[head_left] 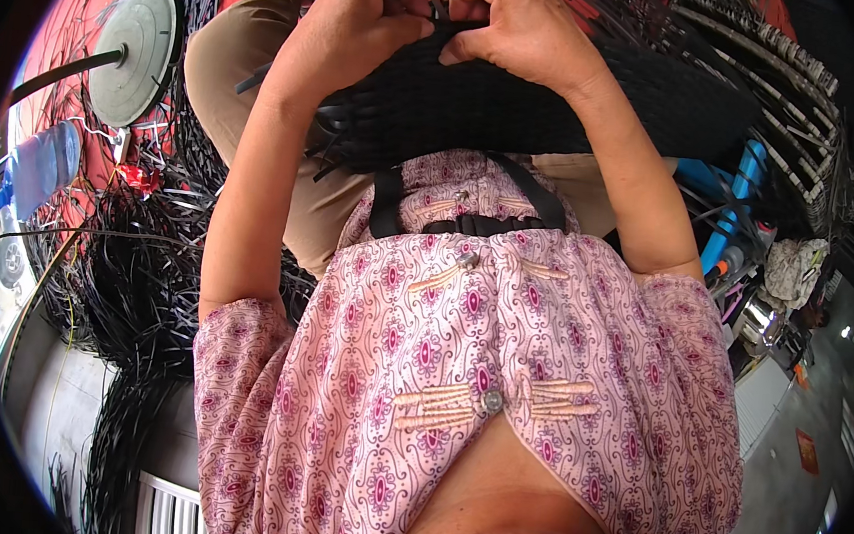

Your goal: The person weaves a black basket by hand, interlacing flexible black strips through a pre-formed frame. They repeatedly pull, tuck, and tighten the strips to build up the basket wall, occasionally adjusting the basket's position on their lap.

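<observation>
A dark woven piece (520,109), made of black flat strips, lies across my lap. At its far edge my two hands meet, almost touching. My left hand (360,31) is closed, its thumb and fingers pinching a black strip (446,26) at that edge. From the other side, my right hand (526,34) pinches at the same spot, with its thumb pressed toward the strip. The fingertips partly hide the strip between them. Both forearms reach up past the woven piece.
On the left is a large tangle of loose black strips (135,274). Beyond it stand a round grey-green base with a pole (138,53) and a bluish clear plastic container (43,169). A ribbed woven frame (776,99) and a blue tube (738,206) are at the right.
</observation>
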Available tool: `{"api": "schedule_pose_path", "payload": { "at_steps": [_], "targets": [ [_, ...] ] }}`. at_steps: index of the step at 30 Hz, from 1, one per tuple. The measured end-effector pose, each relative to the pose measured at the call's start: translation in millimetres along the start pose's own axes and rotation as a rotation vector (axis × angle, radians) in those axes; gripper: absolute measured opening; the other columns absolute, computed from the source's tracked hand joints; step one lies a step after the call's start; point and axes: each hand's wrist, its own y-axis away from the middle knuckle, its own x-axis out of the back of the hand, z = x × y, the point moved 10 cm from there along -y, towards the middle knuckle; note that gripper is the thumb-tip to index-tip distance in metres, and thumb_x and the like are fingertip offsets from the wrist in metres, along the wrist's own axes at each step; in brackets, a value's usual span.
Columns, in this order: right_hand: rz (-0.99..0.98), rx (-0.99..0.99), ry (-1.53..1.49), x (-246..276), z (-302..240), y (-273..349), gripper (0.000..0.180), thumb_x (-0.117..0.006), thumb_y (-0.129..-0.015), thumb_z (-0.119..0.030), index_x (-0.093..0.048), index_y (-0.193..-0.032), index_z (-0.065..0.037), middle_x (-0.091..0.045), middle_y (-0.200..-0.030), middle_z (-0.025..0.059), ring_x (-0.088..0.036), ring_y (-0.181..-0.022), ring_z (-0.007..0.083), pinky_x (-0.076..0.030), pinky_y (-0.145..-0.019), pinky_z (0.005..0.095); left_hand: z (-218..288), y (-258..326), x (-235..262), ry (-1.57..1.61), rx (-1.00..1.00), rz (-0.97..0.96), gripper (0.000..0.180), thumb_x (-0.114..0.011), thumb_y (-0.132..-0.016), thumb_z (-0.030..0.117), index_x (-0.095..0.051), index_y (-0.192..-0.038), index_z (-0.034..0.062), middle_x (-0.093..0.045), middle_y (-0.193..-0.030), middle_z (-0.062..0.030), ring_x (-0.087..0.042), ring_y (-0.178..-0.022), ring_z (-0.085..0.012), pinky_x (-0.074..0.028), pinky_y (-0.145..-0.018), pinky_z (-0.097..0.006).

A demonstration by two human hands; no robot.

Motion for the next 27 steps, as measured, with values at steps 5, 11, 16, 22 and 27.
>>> {"api": "schedule_pose_path", "payload": {
  "at_steps": [5,11,16,22,27],
  "targets": [
    [0.028,0.041,0.015,-1,-3,2,0.036,-0.086,-0.064,-0.012,-0.062,-0.087,0.0,-0.066,-0.085,0.016,-0.067,-0.087,0.0345,-0.052,-0.076,0.0438,3,2,-2,0.038,0.007,-0.067,0.03,-0.072,-0.083,-0.002,-0.069,-0.11,0.0109,-0.064,-0.087,0.0062,-0.058,-0.083,-0.0049,-0.043,-0.074,-0.022],
    [0.191,0.275,0.242,4,-29,23,0.036,-0.085,-0.069,-0.014,-0.058,-0.092,-0.006,-0.06,-0.09,0.0126,-0.06,-0.092,0.0348,-0.048,-0.084,0.0453,4,15,-3,0.031,0.038,-0.032,0.035,-0.069,-0.087,-0.003,-0.068,-0.119,0.0107,-0.068,-0.095,0.0022,-0.063,-0.091,-0.0078,-0.048,-0.085,-0.024],
    [0.18,0.267,0.27,3,-29,25,0.036,-0.086,-0.07,-0.017,-0.059,-0.091,-0.006,-0.06,-0.089,0.012,-0.06,-0.091,0.034,-0.049,-0.083,0.0448,-30,37,55,0.249,0.086,0.2,0.03,-0.066,-0.098,0.006,-0.067,-0.128,0.0057,-0.072,-0.11,0.0003,-0.063,-0.101,-0.0061,-0.049,-0.089,-0.024],
    [0.242,0.326,0.249,-2,-52,15,0.035,-0.087,-0.072,-0.022,-0.062,-0.091,-0.007,-0.06,-0.089,0.0111,-0.06,-0.091,0.0325,-0.051,-0.081,0.0437,-60,65,89,0.01,0.199,0.296,0.02,-0.066,-0.1,0.017,-0.073,-0.114,0.0029,-0.074,-0.102,-0.0036,-0.067,-0.093,-0.01,-0.051,-0.086,-0.025],
    [0.284,0.34,0.26,-14,-61,8,0.036,-0.088,-0.07,-0.023,-0.062,-0.089,-0.007,-0.059,-0.089,0.011,-0.06,-0.09,0.0329,-0.051,-0.082,0.0443,-44,59,87,-0.141,0.188,0.286,0.022,-0.07,-0.098,0.019,-0.072,-0.11,0.0006,-0.073,-0.096,-0.0055,-0.066,-0.088,-0.0093,-0.051,-0.08,-0.024]
  ]
}}
